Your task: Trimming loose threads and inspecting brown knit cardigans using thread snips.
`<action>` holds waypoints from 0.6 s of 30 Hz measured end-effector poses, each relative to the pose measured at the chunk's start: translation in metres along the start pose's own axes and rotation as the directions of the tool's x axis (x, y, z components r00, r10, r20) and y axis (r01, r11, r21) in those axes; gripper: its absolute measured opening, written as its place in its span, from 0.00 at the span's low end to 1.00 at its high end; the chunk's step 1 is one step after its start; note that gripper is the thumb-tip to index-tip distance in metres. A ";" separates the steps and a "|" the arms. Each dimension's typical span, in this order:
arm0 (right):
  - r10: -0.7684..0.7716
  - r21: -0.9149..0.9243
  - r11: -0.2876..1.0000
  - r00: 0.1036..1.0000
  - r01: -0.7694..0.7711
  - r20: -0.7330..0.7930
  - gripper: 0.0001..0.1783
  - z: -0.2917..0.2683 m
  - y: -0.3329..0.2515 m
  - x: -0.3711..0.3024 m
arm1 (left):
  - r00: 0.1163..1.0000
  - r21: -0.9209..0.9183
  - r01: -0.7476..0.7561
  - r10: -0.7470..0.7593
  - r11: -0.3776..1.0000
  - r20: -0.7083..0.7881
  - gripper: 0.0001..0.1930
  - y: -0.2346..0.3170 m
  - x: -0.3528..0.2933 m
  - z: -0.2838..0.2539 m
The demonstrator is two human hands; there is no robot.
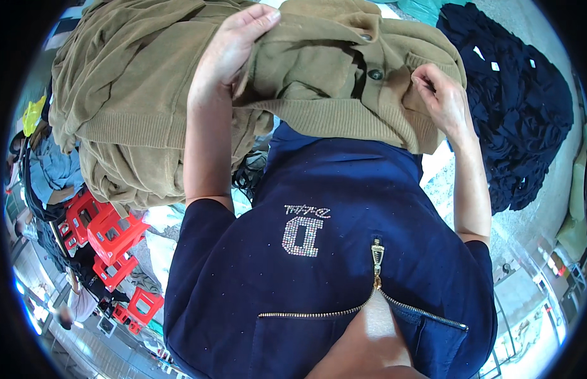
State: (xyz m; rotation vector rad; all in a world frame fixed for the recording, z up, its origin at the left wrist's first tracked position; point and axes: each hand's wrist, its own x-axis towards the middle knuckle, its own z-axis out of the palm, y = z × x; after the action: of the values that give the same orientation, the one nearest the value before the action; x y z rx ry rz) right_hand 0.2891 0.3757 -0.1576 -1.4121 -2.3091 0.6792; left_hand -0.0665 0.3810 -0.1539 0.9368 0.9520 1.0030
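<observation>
I hold a tan knitted cardigan (334,82) with dark buttons up in front of me. My left hand (233,47) grips its upper edge, fingers curled over the fabric. My right hand (442,98) pinches the cloth at the right side, beside the ribbed hem. Below the cardigan is my own dark blue zipped top (331,265).
A tall pile of tan garments (126,101) rises on the left, touching the held cardigan. A heap of dark navy clothes (518,107) lies on the floor to the right. Several red plastic stools (113,237) stand at lower left, where other people sit.
</observation>
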 end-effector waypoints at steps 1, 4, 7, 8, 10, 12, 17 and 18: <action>-0.088 -0.011 0.996 0.995 0.087 -0.056 0.06 -0.001 -0.007 -0.005 | 1.000 -0.001 -0.003 0.003 1.000 0.001 0.09 -0.004 0.012 -0.004; -0.333 -0.144 0.936 0.941 0.323 -0.056 0.12 0.007 -0.030 -0.029 | 0.825 -0.554 -0.222 0.458 0.802 0.331 0.07 -0.012 0.030 -0.004; -0.208 -0.342 0.915 0.977 0.212 0.050 0.19 0.034 -0.001 -0.060 | 0.977 -0.197 -0.098 0.056 0.975 -0.205 0.07 0.019 0.018 0.025; -0.138 -0.343 0.929 0.990 0.139 0.027 0.18 0.032 0.007 -0.065 | 0.978 -0.206 -0.107 0.065 0.973 -0.199 0.07 0.022 0.014 0.021; 0.209 0.328 0.925 0.978 -0.193 -0.015 0.15 0.020 0.020 -0.077 | 0.856 -0.691 -0.081 0.405 0.719 0.322 0.07 0.000 0.038 -0.005; 0.246 0.753 0.614 0.964 -0.236 0.102 0.11 -0.024 0.014 -0.074 | 0.969 -0.139 -0.182 0.154 0.973 -0.194 0.08 0.043 0.009 0.027; 0.189 0.443 0.854 0.955 -0.275 0.229 0.07 -0.072 0.027 -0.081 | 0.997 0.108 -0.067 0.062 0.992 0.050 0.08 0.029 -0.001 0.007; 0.176 0.153 0.965 0.958 -0.213 0.225 0.11 -0.059 0.043 -0.084 | 0.992 0.354 -0.129 0.120 0.926 0.046 0.08 0.012 -0.003 0.004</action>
State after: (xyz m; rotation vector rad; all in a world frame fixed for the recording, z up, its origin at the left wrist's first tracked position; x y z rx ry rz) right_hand 0.3890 0.3300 -0.1371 -1.5628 -2.2120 1.1129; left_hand -0.0661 0.3800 -0.1411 1.3242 1.0869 0.9380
